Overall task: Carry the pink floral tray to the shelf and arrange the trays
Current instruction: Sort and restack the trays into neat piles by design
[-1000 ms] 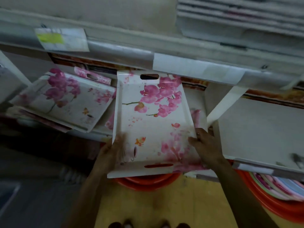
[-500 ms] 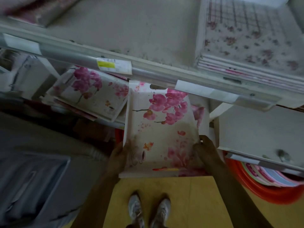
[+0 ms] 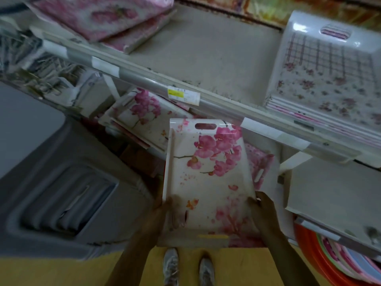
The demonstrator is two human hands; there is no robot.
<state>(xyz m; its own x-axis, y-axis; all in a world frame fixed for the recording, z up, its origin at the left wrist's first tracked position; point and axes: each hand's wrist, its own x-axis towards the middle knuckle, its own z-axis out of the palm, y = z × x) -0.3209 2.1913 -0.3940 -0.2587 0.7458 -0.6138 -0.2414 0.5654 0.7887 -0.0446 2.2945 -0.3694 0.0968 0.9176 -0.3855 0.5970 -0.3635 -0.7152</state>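
Observation:
The pink floral tray (image 3: 208, 178), white with pink orchids and a slot handle at each end, is held out in front of the shelf rail (image 3: 222, 108). My left hand (image 3: 162, 215) grips its near left edge. My right hand (image 3: 261, 211) grips its near right edge. The tray's far end sits just in front of the rail, over the lower shelf. A matching orchid tray (image 3: 144, 118) lies tilted on the lower shelf to the left. Another pink tray (image 3: 259, 162) lies beneath the held tray on the right.
The upper shelf (image 3: 206, 52) carries pink trays (image 3: 107, 15) at the left and a stack of rose-patterned trays (image 3: 325, 83) at the right. Grey plastic tubs (image 3: 61, 199) stand on the floor left. Orange basins (image 3: 321, 263) sit low right. My shoes (image 3: 187, 267) stand on yellow floor.
The tray has come back out from under the upper shelf, so its far handle now shows. The view has tilted up, showing more of the upper shelf. Both hands keep their grip.

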